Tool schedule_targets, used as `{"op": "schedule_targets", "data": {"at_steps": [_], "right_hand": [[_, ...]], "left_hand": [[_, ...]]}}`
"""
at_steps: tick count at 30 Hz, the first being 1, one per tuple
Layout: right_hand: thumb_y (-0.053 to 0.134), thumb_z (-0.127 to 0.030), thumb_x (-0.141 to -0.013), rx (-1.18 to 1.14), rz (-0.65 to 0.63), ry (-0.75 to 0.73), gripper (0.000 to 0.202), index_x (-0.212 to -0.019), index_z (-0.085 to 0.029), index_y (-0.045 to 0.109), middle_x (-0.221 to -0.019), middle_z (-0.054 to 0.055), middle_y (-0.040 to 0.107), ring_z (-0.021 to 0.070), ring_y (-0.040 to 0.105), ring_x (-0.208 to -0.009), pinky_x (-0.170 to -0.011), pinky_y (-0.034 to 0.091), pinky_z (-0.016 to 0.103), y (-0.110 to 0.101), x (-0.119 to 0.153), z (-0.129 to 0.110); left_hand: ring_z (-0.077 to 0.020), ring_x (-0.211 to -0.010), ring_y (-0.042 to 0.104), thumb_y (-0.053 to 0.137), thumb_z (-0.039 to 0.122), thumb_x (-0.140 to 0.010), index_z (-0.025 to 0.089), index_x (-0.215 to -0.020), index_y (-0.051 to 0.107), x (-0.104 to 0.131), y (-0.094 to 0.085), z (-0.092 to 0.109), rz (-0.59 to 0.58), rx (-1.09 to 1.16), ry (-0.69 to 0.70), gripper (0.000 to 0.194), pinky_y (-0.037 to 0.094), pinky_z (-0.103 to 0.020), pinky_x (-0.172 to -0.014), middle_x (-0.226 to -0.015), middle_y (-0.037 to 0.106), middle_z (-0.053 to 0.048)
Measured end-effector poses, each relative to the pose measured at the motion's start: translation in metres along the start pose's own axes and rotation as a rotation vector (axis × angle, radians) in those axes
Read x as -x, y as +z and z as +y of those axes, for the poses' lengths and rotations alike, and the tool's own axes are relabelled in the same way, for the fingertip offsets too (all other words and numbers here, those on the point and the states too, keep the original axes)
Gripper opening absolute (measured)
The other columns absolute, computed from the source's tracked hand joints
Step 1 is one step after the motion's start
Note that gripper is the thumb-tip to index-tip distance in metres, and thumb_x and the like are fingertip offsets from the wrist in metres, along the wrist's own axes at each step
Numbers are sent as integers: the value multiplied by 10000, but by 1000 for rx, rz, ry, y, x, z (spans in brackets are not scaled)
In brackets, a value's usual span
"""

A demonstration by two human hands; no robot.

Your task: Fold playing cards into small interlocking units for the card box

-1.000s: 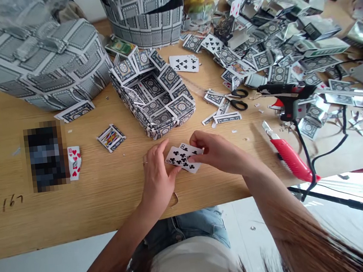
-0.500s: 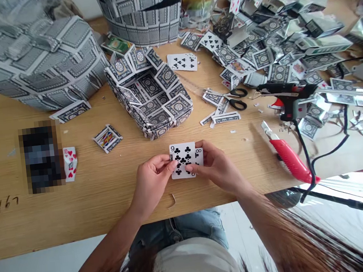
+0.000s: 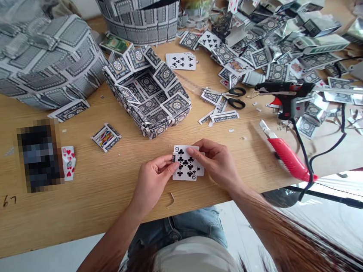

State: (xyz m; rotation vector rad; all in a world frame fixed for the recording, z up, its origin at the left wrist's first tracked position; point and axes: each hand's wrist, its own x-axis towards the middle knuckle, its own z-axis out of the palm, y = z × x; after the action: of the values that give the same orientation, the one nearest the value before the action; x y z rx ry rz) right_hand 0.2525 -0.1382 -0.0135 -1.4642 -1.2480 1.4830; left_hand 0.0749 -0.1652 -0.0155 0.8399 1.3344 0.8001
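fingers [image 3: 171,166] pinching cards [image 3: 186,163] — cluttered wooden table [image 3: 109,191]

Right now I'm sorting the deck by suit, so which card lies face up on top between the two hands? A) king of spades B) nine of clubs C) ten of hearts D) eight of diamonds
B: the top card, pinched by the left hand and right hand, shows a 9 at its corner and black club pips.

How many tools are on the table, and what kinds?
Scissors: 1
Glue gun: 1
Red-handled knife: 1
Total: 3 tools on the table
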Motion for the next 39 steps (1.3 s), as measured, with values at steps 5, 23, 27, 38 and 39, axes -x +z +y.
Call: {"op": "schedule_targets", "data": {"at_steps": [5,23,27,38,39], "right_hand": [[670,-514,-814,94,95,-39,327,-736,-197,651,-608,-14,597,108,479,-518,-454,370,227,6,5,0],[738,-484,-753,1,-128,124,344,-868,-198,585,-743,28,734,179,692,-662,-549,530,269,-7,0,4],[734,-492,-742,-12,-15,118,342,-859,-200,597,-751,32,734,151,648,-588,-467,475,245,-2,1,6],[733,-463,-747,22,-34,105,333,-880,-204,570,-768,31,743,159,670,-635,-503,495,252,-4,4,3],[737,-457,-743,17,-33,106,329,-872,-204,571,-777,35,745,159,673,-638,-506,498,252,-4,4,3]], "left_hand": [[-192,-792,717,814,398,-681,143,-913,725,0,3,1,5,62,-36,355,592,-285,-734,-858,774,-57],[-197,-948,702,663,182,-846,217,-1206,645,-1,-6,23,65,-567,353,363,572,-332,-872,-1073,734,-54],[-225,-1081,638,622,189,-883,177,-1094,652,0,-5,20,147,-954,731,213,517,-366,-958,-1118,672,-91],[-164,-793,662,549,261,-903,192,-947,680,-13,-15,16,27,-601,343,154,516,-258,-731,-899,719,-35],[-160,-779,661,562,296,-896,189,-952,681,-14,-17,17,-10,-493,271,170,517,-249,-713,-890,721,-30]]}}
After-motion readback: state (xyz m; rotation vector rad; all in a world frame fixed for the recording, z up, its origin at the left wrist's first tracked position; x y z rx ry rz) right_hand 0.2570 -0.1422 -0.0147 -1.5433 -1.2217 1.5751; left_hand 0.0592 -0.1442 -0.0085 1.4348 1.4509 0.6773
